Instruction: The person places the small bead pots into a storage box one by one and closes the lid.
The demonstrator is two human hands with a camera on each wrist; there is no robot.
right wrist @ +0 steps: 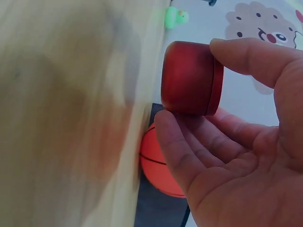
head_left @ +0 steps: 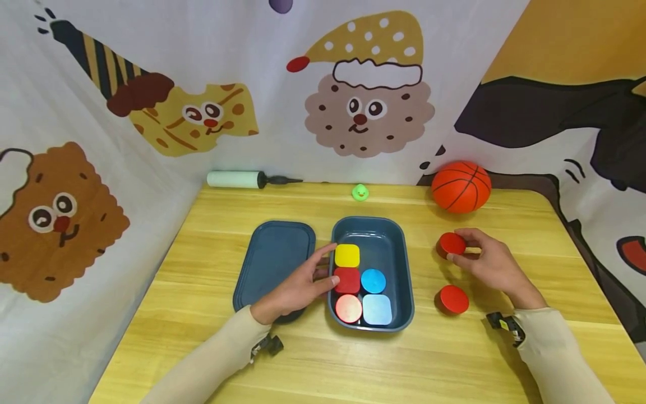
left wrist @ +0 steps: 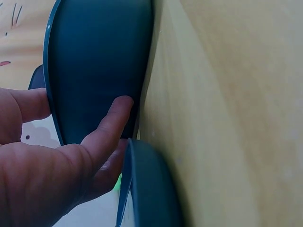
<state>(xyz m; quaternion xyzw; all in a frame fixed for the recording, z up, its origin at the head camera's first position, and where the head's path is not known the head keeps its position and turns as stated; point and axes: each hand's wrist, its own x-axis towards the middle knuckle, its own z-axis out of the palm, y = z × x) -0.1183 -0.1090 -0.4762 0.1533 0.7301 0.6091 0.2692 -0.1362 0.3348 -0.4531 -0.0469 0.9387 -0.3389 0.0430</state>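
Observation:
My left hand (head_left: 298, 286) grips the left wall of a dark blue box (head_left: 409, 280); in the left wrist view the thumb is at the rim and fingers touch the outer wall (left wrist: 94, 56). Inside the box sit a yellow square container (head_left: 347, 255), a red square one (head_left: 347, 280), a red round one (head_left: 349, 308), a blue round one (head_left: 373, 281) and a light blue square one (head_left: 377, 310). To its right, my right hand (head_left: 489, 266) holds a red round container (right wrist: 187, 78) between thumb and fingers, raised off the table. Another red round container (head_left: 453, 299) stands nearer me.
A dark blue lid (head_left: 275, 258) lies left of the box, partly under my left hand. Along the back are a hand pump (head_left: 234, 179), a green toy duck (head_left: 360, 192) and an orange basketball (head_left: 461, 187). A printed curtain (head_left: 272, 140) hangs behind the table.

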